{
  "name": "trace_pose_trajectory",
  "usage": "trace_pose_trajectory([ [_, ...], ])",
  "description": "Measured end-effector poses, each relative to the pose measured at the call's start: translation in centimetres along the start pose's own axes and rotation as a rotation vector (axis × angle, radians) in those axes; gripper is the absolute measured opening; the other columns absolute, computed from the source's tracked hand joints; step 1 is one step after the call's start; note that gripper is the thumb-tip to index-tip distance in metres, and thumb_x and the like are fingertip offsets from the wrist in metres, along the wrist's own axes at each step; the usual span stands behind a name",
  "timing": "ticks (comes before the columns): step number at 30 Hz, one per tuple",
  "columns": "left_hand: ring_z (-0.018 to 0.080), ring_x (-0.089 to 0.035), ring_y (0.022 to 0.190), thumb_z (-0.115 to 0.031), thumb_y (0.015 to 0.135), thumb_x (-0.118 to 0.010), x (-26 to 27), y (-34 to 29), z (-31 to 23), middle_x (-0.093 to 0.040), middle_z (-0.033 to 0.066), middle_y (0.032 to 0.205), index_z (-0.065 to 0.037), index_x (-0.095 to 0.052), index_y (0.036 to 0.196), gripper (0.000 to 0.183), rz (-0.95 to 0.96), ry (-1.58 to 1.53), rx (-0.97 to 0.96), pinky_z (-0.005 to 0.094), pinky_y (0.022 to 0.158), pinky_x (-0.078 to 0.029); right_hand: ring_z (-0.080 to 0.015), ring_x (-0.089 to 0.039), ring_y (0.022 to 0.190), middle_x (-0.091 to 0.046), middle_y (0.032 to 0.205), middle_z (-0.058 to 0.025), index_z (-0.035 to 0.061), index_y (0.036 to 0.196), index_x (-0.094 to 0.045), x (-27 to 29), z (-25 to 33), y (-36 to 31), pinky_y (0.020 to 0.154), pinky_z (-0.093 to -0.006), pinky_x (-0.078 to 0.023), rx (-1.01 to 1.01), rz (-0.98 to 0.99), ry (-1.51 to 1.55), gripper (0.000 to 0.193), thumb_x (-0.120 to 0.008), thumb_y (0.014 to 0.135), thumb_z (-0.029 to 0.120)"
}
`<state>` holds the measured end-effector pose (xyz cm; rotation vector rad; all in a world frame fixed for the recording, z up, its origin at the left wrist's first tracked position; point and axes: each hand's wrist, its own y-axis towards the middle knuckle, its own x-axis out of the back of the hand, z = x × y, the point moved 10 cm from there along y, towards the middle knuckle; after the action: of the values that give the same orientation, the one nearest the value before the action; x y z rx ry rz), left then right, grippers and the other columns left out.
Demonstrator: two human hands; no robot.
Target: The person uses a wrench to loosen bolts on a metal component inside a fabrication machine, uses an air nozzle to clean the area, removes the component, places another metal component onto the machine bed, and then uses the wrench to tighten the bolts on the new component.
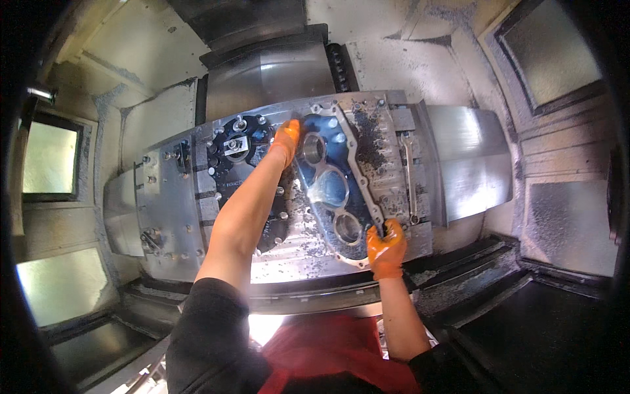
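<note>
A long metal casting (336,152) with a pale machined rim, a dark blue-black inside and several round openings is tilted over the metal machine bed (289,266). My left hand (287,139), in an orange glove, is closed on its upper left edge; its fingertips are partly hidden. The lower right rim is gripped by my right hand (387,249), also gloved in orange. To the left lies a black fixture plate (226,172) with several bolts and pins and a clamp (234,146); my left forearm covers part of it.
A combination wrench (411,180) lies on the bed's right side. Dark metal chips (369,138) are heaped beside the casting. Another plate with bolts (167,223) sits at the left. Chip-strewn machine walls (407,69) with windows (550,56) enclose the bed; a front ledge (308,302) runs before me.
</note>
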<state>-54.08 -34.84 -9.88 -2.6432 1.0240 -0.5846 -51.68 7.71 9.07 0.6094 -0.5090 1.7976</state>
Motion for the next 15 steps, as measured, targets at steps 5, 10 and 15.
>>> trace_pose_trajectory([
  [5,0.0398,-0.052,0.117,-0.044,0.088,-0.053,2.7,-9.1,-13.7,-0.055,0.0258,0.125,0.002,-0.050,0.124,0.059,-0.087,0.441,-0.346,0.0403,0.100,-0.039,-0.0405,-0.058,0.079,-0.062,0.080,-0.0215,0.0020,0.088,-0.061,1.6,5.5,-2.5,0.072,-0.0474,-0.046,0.198,-0.180,-0.132,0.027,-0.073,0.072,0.020],
  [10,0.0344,-0.049,0.119,-0.042,0.081,-0.065,6.6,-23.3,-16.8,-0.049,0.0306,0.128,0.010,-0.035,0.132,0.079,0.131,0.032,-0.221,0.0406,0.097,-0.041,-0.0386,-0.053,0.074,-0.055,0.069,-0.0174,0.0037,0.072,-0.055,0.0,12.3,-5.4,0.071,-0.0459,-0.041,0.288,-0.138,-0.140,0.019,-0.067,0.072,0.019],
  [15,0.0381,-0.058,0.110,-0.044,0.077,-0.063,5.4,-34.6,-3.8,-0.062,0.0279,0.111,0.008,-0.046,0.124,0.072,0.318,-0.106,0.177,0.0400,0.094,-0.043,-0.0376,-0.055,0.071,-0.056,0.072,-0.0160,0.0051,0.076,-0.056,-7.4,15.4,-12.6,0.065,-0.0473,-0.040,0.543,0.072,-0.138,0.014,-0.064,0.074,0.016],
])
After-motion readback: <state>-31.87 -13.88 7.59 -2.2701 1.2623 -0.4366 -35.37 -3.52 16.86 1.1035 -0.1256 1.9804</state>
